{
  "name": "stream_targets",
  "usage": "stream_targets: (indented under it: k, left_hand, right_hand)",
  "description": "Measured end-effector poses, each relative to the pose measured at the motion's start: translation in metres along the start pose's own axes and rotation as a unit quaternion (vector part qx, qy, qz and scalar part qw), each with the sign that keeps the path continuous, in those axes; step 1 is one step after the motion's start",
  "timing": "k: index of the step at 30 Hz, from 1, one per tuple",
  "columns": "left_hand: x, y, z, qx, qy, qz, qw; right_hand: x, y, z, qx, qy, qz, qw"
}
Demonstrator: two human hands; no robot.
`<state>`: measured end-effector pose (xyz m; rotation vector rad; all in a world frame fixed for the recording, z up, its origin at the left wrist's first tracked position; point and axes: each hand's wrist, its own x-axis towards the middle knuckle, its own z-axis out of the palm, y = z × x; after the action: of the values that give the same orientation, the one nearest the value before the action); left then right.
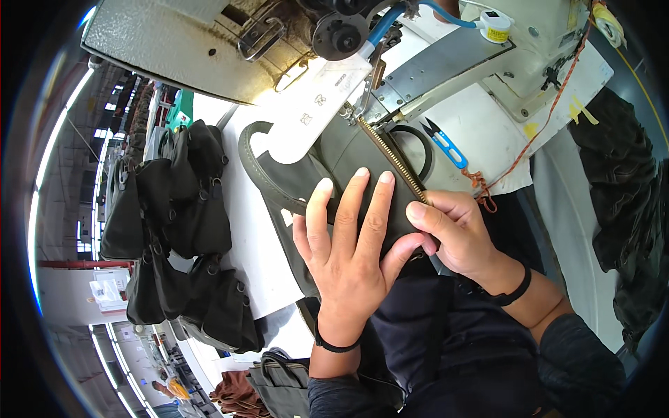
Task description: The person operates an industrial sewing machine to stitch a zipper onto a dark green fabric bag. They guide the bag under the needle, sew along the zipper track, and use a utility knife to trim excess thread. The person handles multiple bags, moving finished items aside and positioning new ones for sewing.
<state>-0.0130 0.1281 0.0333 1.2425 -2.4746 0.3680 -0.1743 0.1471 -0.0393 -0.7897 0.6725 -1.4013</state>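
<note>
A dark olive-grey bag piece (339, 155) with a curved handle lies under the sewing machine (359, 104). Along its right side runs a brass-toothed zipper (392, 159), its far end at the needle area. My left hand (352, 244) rests on the bag with fingers spread out, pressing the material flat. Close to the zipper's near end, my right hand (456, 233) pinches the zipper edge between thumb and fingers. A white plate-shaped guard (317, 111) on the machine hides part of the bag.
Blue-handled thread snips (448, 148) on an orange cord lie right of the bag. Several dark bags (174, 202) are piled at the left. Dark material (617, 188) hangs at the far right. A small white spool (494, 26) sits on the machine.
</note>
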Motion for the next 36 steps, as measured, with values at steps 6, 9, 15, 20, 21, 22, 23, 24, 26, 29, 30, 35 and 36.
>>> stream_targets:
  k: [6, 9, 15, 20, 21, 22, 23, 24, 26, 29, 30, 35, 36]
  left_hand:
    - [0.009, 0.0, -0.001, 0.007, -0.014, -0.007, 1.0]
    - [0.01, -0.004, 0.002, 0.008, -0.017, -0.021, 1.0]
    - [0.012, -0.01, 0.007, -0.007, -0.006, -0.023, 1.0]
    - [0.017, -0.013, 0.009, -0.011, 0.002, -0.017, 1.0]
    - [0.018, -0.014, 0.01, -0.014, 0.007, -0.014, 1.0]
    - [0.019, -0.015, 0.011, -0.022, 0.009, -0.012, 1.0]
    - [0.02, -0.016, 0.013, -0.03, 0.011, -0.011, 0.999]
    - [0.021, -0.017, 0.014, -0.037, 0.012, -0.009, 0.999]
    - [0.022, -0.018, 0.014, -0.046, 0.019, -0.008, 0.999]
    - [0.021, -0.018, 0.015, -0.069, 0.031, -0.001, 0.997]
    - [0.02, -0.017, 0.015, -0.078, 0.035, 0.003, 0.996]
    - [0.008, -0.015, 0.017, -0.08, 0.055, -0.004, 0.995]
    - [0.007, -0.013, 0.018, -0.076, 0.063, -0.013, 0.995]
  right_hand:
    - [0.006, -0.001, -0.001, 0.008, 0.011, 0.004, 1.0]
    - [0.013, -0.002, 0.003, 0.023, 0.007, -0.006, 1.0]
    - [0.017, -0.003, 0.004, -0.011, 0.009, -0.021, 1.0]
    - [0.023, -0.002, 0.005, -0.006, 0.008, -0.033, 0.999]
    - [0.025, -0.002, 0.006, -0.005, 0.008, -0.034, 0.999]
    - [0.026, -0.001, 0.005, -0.004, 0.009, -0.035, 0.999]
    - [0.027, -0.001, 0.005, -0.003, 0.01, -0.035, 0.999]
    - [0.028, -0.002, 0.005, -0.005, 0.011, -0.035, 0.999]
    - [0.028, -0.006, 0.006, -0.008, 0.012, -0.035, 0.999]
    - [0.027, -0.005, 0.004, -0.019, 0.005, -0.034, 0.999]
    - [0.027, -0.006, 0.004, -0.03, 0.007, -0.032, 0.999]
    - [0.025, -0.01, 0.006, -0.094, 0.005, -0.021, 0.995]
    - [0.023, -0.012, 0.006, -0.108, 0.009, -0.023, 0.994]
